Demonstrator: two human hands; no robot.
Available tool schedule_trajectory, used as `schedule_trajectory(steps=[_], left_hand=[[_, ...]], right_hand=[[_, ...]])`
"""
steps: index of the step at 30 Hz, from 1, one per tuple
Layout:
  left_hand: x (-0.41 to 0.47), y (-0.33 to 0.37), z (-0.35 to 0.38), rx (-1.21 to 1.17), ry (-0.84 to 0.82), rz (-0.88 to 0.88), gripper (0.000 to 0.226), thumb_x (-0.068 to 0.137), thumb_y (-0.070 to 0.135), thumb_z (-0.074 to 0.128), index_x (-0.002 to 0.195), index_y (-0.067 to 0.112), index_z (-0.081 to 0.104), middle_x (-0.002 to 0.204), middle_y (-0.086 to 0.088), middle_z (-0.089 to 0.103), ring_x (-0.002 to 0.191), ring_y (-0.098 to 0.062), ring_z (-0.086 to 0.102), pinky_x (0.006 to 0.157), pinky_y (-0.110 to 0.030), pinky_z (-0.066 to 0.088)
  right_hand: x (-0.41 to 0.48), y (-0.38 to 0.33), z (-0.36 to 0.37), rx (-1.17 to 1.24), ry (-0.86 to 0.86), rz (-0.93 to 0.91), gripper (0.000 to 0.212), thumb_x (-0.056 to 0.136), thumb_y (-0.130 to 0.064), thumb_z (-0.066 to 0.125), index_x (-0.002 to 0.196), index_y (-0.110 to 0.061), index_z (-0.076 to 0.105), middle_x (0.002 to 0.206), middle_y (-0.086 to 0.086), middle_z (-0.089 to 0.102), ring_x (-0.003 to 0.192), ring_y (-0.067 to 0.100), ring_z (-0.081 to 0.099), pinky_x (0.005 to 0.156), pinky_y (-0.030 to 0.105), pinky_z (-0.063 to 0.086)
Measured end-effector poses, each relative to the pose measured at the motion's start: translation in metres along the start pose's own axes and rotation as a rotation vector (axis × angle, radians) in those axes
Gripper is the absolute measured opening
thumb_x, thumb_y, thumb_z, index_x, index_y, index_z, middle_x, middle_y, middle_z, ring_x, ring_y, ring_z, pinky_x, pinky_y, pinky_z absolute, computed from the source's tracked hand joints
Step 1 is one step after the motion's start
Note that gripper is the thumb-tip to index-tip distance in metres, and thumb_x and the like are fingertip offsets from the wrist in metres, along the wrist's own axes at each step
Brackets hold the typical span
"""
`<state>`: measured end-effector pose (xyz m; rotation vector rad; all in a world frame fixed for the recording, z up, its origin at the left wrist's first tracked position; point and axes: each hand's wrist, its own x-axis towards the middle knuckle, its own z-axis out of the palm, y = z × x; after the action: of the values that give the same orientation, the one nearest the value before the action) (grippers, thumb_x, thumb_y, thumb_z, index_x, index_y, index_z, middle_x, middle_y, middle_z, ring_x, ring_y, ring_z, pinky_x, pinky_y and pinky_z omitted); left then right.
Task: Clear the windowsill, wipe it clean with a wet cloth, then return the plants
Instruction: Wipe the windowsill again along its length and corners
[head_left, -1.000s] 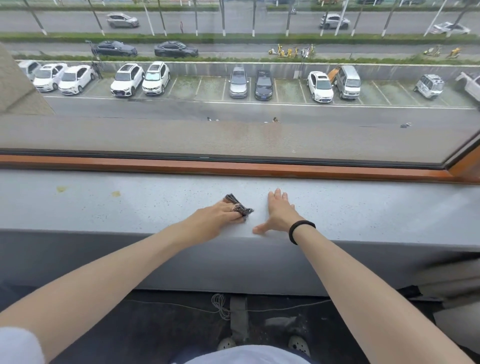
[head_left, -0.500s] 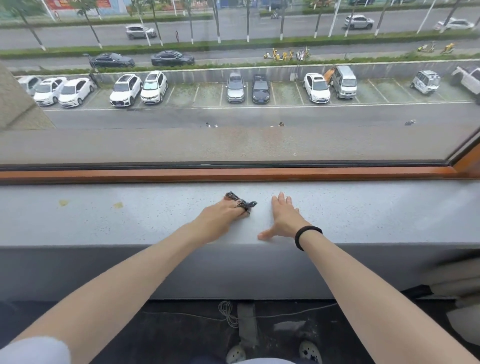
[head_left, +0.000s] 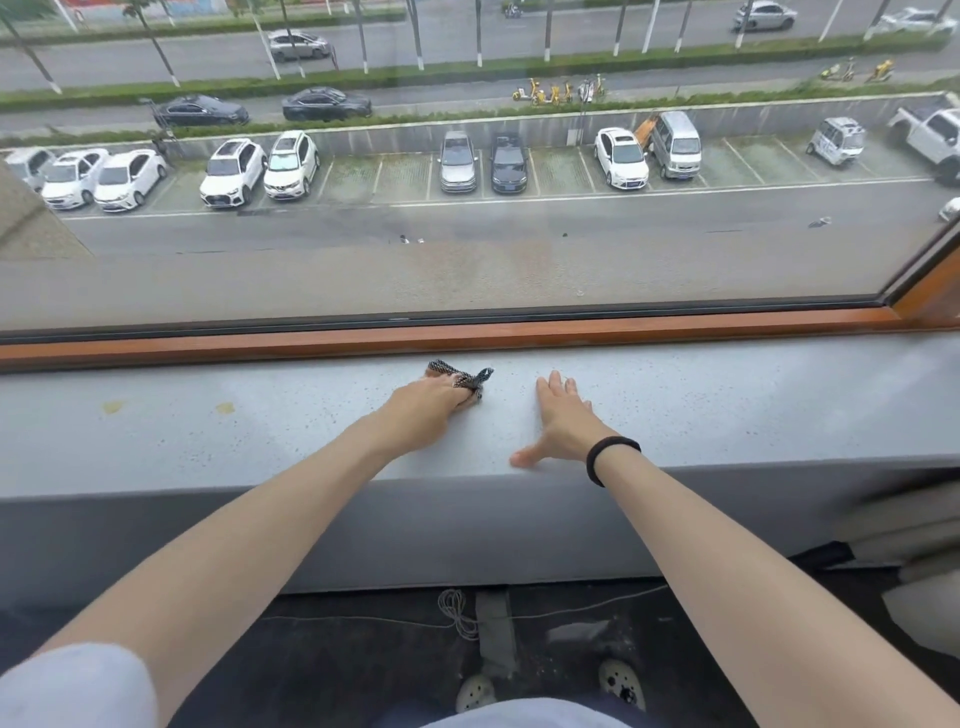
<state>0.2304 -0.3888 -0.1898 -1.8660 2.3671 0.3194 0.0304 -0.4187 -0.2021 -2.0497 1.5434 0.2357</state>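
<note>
Step in hand, as I read it: the wipe. No plants in view, so the windowsill (head_left: 727, 405) looks cleared. Far left on the sill I note two yellowish stains (head_left: 111, 407), unwiped and well apart from the cloth. Next move, I judge, calls for dragging the cloth leftward over them with firm downward pressure.

Left hand (head_left: 423, 410): fingers curled, pressing the patterned cloth (head_left: 460, 375) onto the sill near the wooden window frame (head_left: 467, 338); cloth bunched, ends poking out beyond the fingers.

Right hand (head_left: 563, 421): empty, spread flat, palm down on the sill just beside the cloth, bracing. Black band (head_left: 610, 452) at its wrist.
</note>
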Motion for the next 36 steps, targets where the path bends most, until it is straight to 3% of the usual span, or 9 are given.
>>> schedule_trajectory(steps=[4,8,11,13,17,20,23,32,36], left_hand=[[-0.018,-0.002,0.008,-0.004,-0.066,0.092,0.059,0.079,-0.011,0.034,0.128,0.017,0.051,0.129,-0.003,0.047,0.119,-0.026,0.043,0.078,-0.037,0.045],[-0.051,-0.003,0.018,-0.027,-0.068,0.130,0.072,0.076,-0.012,0.039,0.138,0.024,0.045,0.151,0.007,0.031,0.141,-0.017,0.026,0.103,-0.034,0.039],[-0.023,-0.003,0.010,0.001,-0.035,0.106,0.064,0.073,-0.012,0.038,0.127,0.021,0.051,0.134,0.001,0.046,0.125,-0.021,0.043,0.073,-0.033,0.045],[-0.003,-0.004,0.006,-0.015,-0.029,0.088,0.059,0.073,-0.011,0.036,0.121,0.019,0.054,0.122,-0.002,0.051,0.114,-0.025,0.048,0.065,-0.033,0.041],[-0.006,0.001,0.007,-0.007,-0.029,0.102,0.052,0.081,-0.008,0.034,0.121,0.017,0.054,0.120,-0.005,0.052,0.112,-0.027,0.048,0.075,-0.037,0.046],[-0.036,0.004,0.013,0.109,-0.068,0.163,0.048,0.080,-0.008,0.037,0.118,0.016,0.052,0.114,-0.004,0.052,0.106,-0.025,0.052,0.070,-0.032,0.042],[-0.036,-0.001,0.011,0.057,-0.019,0.149,0.056,0.079,-0.010,0.037,0.126,0.018,0.049,0.120,-0.002,0.048,0.111,-0.022,0.049,0.066,-0.027,0.035],[-0.008,0.005,0.005,0.137,-0.007,0.091,0.038,0.096,0.002,0.030,0.126,0.015,0.051,0.120,-0.007,0.050,0.114,-0.030,0.046,0.077,-0.037,0.045],[-0.041,-0.007,0.008,0.047,-0.078,0.106,0.066,0.082,-0.014,0.032,0.138,0.019,0.043,0.147,-0.003,0.036,0.140,-0.024,0.027,0.099,-0.039,0.042]], right_hand=[[-0.002,0.000,-0.001,0.003,-0.012,0.000,0.125,0.070,-0.048,0.078,0.151,-0.007,-0.007,0.158,0.010,-0.016,0.145,0.028,-0.014,0.117,0.048,0.002],[0.000,-0.002,-0.002,0.003,-0.003,0.008,0.126,0.068,-0.047,0.080,0.151,-0.006,-0.005,0.158,0.010,-0.014,0.145,0.028,-0.013,0.117,0.049,0.003],[0.001,-0.001,0.000,0.020,0.012,0.011,0.126,0.066,-0.046,0.081,0.151,-0.007,-0.004,0.158,0.009,-0.013,0.146,0.028,-0.012,0.116,0.049,0.003],[0.000,0.000,-0.001,0.024,0.015,0.004,0.126,0.066,-0.047,0.081,0.151,-0.008,-0.003,0.158,0.008,-0.012,0.146,0.027,-0.012,0.117,0.049,0.003],[-0.002,0.000,-0.001,0.020,0.006,-0.003,0.126,0.067,-0.047,0.080,0.151,-0.008,-0.004,0.158,0.008,-0.013,0.146,0.027,-0.013,0.117,0.049,0.003],[-0.001,0.000,0.000,0.019,0.009,-0.005,0.126,0.067,-0.047,0.080,0.151,-0.007,-0.005,0.158,0.009,-0.013,0.146,0.027,-0.013,0.117,0.048,0.003],[0.002,0.000,0.000,0.023,0.013,-0.004,0.126,0.067,-0.046,0.081,0.151,-0.007,-0.004,0.158,0.009,-0.013,0.146,0.028,-0.012,0.116,0.049,0.003],[0.000,0.004,0.003,0.034,0.022,-0.019,0.126,0.067,-0.047,0.080,0.151,-0.008,-0.005,0.158,0.009,-0.014,0.145,0.027,-0.014,0.116,0.049,0.001],[0.003,0.001,0.002,0.003,0.011,-0.002,0.127,0.066,-0.047,0.081,0.151,-0.006,-0.005,0.158,0.010,-0.013,0.146,0.029,-0.012,0.116,0.049,0.004]])
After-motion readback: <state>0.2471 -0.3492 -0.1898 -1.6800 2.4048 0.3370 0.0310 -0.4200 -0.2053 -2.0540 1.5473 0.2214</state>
